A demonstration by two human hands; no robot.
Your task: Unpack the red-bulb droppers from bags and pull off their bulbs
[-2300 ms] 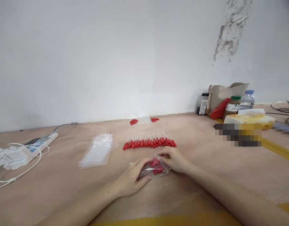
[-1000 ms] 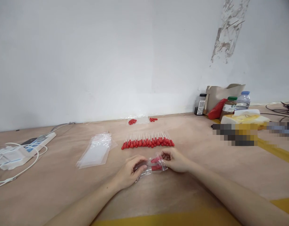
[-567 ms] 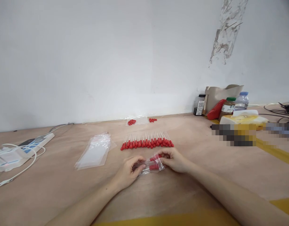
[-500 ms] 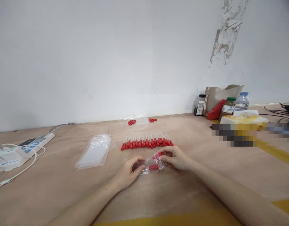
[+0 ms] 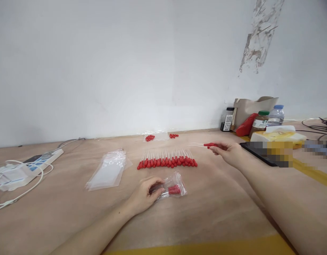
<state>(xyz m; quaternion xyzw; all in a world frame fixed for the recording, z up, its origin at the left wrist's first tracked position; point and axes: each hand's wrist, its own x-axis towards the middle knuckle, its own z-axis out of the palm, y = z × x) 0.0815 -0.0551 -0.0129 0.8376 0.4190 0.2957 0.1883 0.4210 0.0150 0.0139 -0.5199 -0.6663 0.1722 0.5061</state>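
My left hand (image 5: 147,193) is closed on the left end of a clear zip bag (image 5: 181,182) lying low on the table. Inside the bag are glass droppers with red rubber bulbs (image 5: 174,189). To the right, my right hand (image 5: 227,152) pinches a few droppers (image 5: 210,145) by their red bulbs, thin clear tubes pointing left; how many is hard to make out. Between and beyond the hands lies a long row of droppers (image 5: 166,162), tubes facing the wall, bulbs toward me. A stack of flat clear bags (image 5: 107,171) lies left of the row.
Small red pieces (image 5: 150,138) lie by the wall on clear plastic. A power strip (image 5: 33,173) with white cables is at left. At right stand a tissue pack (image 5: 279,136), jar (image 5: 260,122), water bottle (image 5: 276,115) and grey bag (image 5: 254,106); a dark flat object (image 5: 259,154) lies before them.
My right hand has moved from the bag's opening up and to the right, and now holds droppers clear of the bag. My left hand keeps its hold on the bag.
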